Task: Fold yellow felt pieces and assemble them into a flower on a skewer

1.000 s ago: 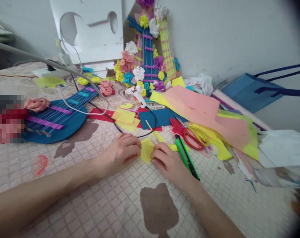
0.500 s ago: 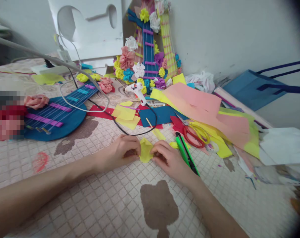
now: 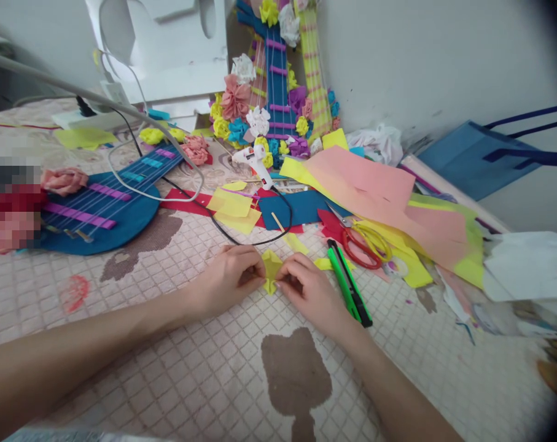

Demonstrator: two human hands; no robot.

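Both hands pinch one small yellow piece

From my remote seat I see the table [image 3: 190,380], its near part left to the forearms while materials crowd the far side. The blue guitar shape [image 3: 142,215] lies flat at far left, probably kept out of the working spot. The pink sheet [image 3: 361,178] lies over yellow ones at far right, likely stacked to save room. The green cutter [image 3: 349,282] sits just beside the right hand [image 3: 308,285], and the glue gun [image 3: 257,169] stands farther off with its cord looping near the left hand [image 3: 234,273] — both within reach, I judge. The yellow piece [image 3: 271,264] is between the hands, mid-table; each hand's closed fingertips grip one side, I suppose to keep it taut and steady.

The standing guitars [image 3: 278,89] run off the top, and pixelation covers something at far left. I can't make out the yellow piece's underside or its pinched edges — the fingers cover them.
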